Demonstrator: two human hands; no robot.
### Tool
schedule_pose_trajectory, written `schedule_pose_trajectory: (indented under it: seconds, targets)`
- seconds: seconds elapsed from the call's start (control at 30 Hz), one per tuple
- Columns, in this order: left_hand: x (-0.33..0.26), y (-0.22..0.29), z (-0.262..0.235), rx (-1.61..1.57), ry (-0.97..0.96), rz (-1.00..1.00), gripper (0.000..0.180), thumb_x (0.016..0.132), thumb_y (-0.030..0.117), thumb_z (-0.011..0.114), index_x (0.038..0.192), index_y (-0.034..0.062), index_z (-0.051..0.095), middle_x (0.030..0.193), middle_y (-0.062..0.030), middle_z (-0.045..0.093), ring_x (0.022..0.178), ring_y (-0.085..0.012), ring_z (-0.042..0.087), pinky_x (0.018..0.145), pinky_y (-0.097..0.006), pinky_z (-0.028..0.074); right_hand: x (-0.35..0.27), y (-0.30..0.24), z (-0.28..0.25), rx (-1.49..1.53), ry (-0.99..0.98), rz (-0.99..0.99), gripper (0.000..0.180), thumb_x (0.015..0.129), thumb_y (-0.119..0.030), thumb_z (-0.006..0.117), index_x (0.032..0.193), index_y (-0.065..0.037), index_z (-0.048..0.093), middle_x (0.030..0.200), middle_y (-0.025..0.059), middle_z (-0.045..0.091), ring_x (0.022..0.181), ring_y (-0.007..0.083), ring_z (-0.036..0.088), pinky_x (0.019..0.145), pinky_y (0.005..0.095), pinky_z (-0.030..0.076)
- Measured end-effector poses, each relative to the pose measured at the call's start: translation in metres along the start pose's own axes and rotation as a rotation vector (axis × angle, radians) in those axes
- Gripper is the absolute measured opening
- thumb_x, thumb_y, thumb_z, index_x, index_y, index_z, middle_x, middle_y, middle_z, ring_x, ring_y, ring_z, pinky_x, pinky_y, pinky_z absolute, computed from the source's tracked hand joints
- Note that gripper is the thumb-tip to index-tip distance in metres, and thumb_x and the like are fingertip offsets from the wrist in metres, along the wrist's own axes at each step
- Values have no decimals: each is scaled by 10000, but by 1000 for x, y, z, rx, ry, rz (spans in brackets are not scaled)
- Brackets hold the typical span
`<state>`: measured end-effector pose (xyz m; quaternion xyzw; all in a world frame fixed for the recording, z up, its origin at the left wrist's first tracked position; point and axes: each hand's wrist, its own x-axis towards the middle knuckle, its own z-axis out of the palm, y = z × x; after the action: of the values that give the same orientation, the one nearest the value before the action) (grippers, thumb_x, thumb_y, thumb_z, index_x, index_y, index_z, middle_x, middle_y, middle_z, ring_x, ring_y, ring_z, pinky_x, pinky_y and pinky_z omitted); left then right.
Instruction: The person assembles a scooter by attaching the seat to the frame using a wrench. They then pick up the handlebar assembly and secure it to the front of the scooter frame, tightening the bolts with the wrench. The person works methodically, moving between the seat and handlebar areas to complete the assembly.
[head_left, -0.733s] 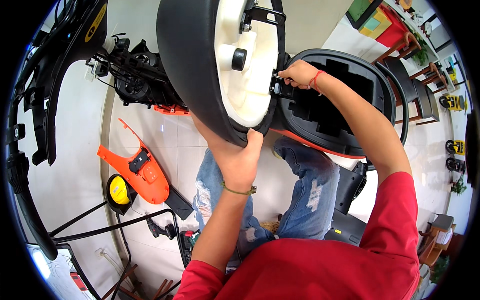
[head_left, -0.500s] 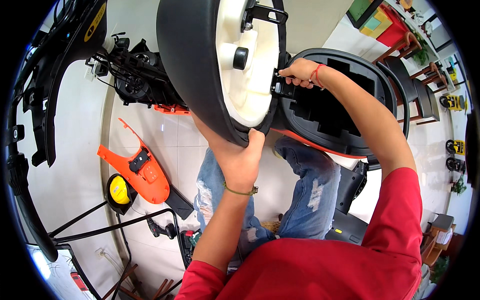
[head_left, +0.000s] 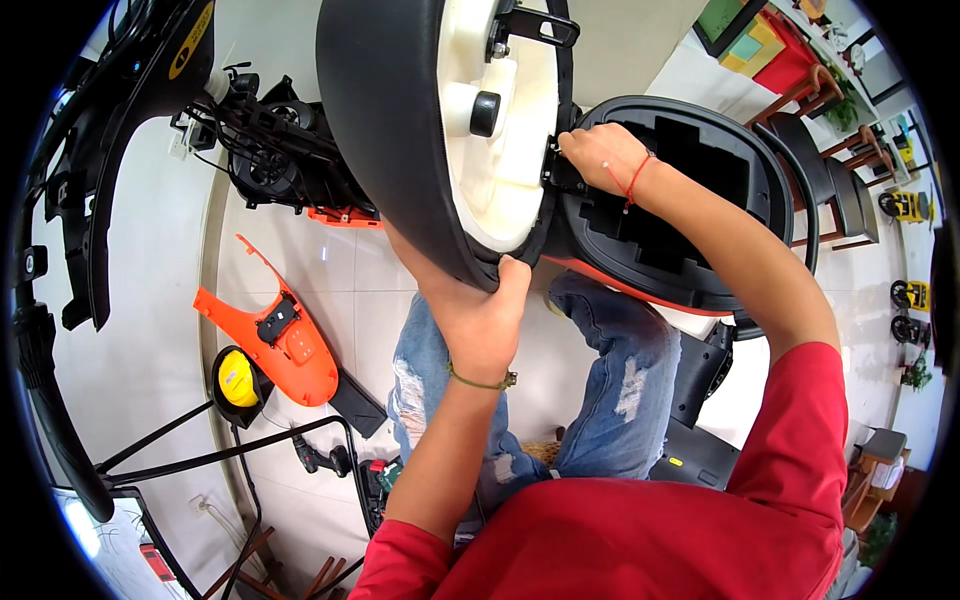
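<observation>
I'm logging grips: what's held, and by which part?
Left hand: the seat, by its near edge. Right hand: at the hinge; any hold is unclear.

Flr. [head_left: 335,275]: pale tile. Orange panel [head_left: 312,374], 1 pc., forked end up, w/ blk. plastic part [head_left: 278,321] on it. Yellow rounded item [head_left: 237,379], 1, in blk. holder [head_left: 260,397], just beside panel. Cordless drill [head_left: 318,461], dk., on flr. below panel. R bkgd.: wood chairs [head_left: 854,207] w/ dk. seats; yellow bikes [head_left: 908,206], nr. R edge; green plant [head_left: 915,374], lower; red board [head_left: 790,62], next to yellow board [head_left: 753,46], top.
</observation>
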<state>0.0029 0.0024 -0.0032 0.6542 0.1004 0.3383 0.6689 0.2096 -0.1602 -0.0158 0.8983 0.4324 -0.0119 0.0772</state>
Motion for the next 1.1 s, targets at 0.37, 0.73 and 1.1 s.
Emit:
schedule_pose_trajectory:
  seconds: [0.37,0.73,1.1]
  targets:
    - [-1,0,0,32,-4,-12,696,712,-23,584,1354,-54,317,1272,-120,459,1146,-202,453,1047,-321,319,6,9,-11,950,-289,489,331,942,-260,562,786,18,653,635,79,626,518,174,611,450,300,460]
    - [-5,4,5,68,-30,48,747,706,6,605,1376,-57,280,1305,-145,427,1181,-220,432,1064,-342,299,28,39,-15,1231,-617,497,319,960,-303,574,811,-23,609,581,-23,518,407,47,420,357,205,307]
    - [-16,9,11,80,-38,44,723,724,-49,595,1374,-70,279,1328,-149,422,1189,-213,449,1049,-328,336,25,32,-34,790,-582,272,290,932,-209,488,967,29,650,727,59,662,541,127,574,462,285,455]
